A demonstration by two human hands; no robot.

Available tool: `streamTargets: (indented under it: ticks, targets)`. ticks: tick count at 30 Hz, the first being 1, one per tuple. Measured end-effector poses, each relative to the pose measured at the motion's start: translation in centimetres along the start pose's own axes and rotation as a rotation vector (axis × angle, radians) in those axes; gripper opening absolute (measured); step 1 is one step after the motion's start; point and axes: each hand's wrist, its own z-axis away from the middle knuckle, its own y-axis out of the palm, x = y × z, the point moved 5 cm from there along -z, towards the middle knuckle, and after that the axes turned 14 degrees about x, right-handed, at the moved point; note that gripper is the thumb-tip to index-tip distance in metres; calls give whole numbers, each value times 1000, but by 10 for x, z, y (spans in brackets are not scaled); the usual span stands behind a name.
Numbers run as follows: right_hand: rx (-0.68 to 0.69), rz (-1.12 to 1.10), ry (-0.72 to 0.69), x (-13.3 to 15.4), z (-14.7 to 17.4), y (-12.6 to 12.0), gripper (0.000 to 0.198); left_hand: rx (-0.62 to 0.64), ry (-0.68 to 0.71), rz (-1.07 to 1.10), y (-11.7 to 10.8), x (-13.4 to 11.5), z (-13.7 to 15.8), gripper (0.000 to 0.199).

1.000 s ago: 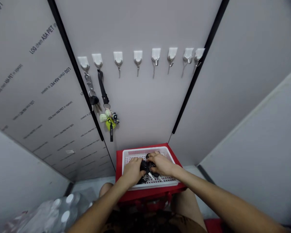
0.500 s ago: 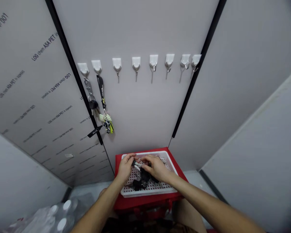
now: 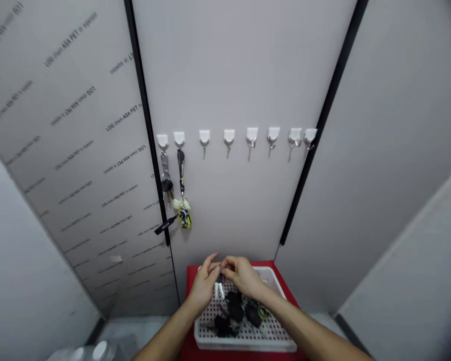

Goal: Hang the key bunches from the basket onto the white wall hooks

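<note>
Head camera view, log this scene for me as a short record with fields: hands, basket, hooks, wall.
left hand: fingertips pinch a small key bunch above the basket
right hand: meets the left hand on the same key bunch
basket: white, perforated, on a red stand, holds dark key fobs
hooks: eight in a row on the wall
occupied hooks: the two leftmost, with hanging keychains
wall: grey panels, black seams

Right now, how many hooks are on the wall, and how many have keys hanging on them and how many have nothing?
Hooks with a key bunch hanging, the first hook and second hook from the left: 2
Bare hooks, from the third hook to the last hook: 6
Total hooks: 8
</note>
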Motion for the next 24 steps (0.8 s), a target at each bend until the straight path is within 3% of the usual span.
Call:
streamTargets:
  ticks: [4,7,10,16,20,24]
  targets:
    - [-130,84,-81,28,-7,-38,13,4,-10,50,-2,-33,-14,36]
    - [-191,116,-174,60,-18,-69,13,-26,33,28,-9,-73,-27,27]
    - [-238,87,-262,99,-30,-99,11,-64,151,-22,-17,-121,-41,23]
    - [-505,15,-415,172,-52,-153,11,-255,408,-12,-33,-203,-59,20]
    - [-626,75,-426,193,-68,-171,15,-322,462,53,-36,-226,-69,19]
    - [-649,171,-314,191,-82,-174,18,-357,401,114,-38,-221,-74,21]
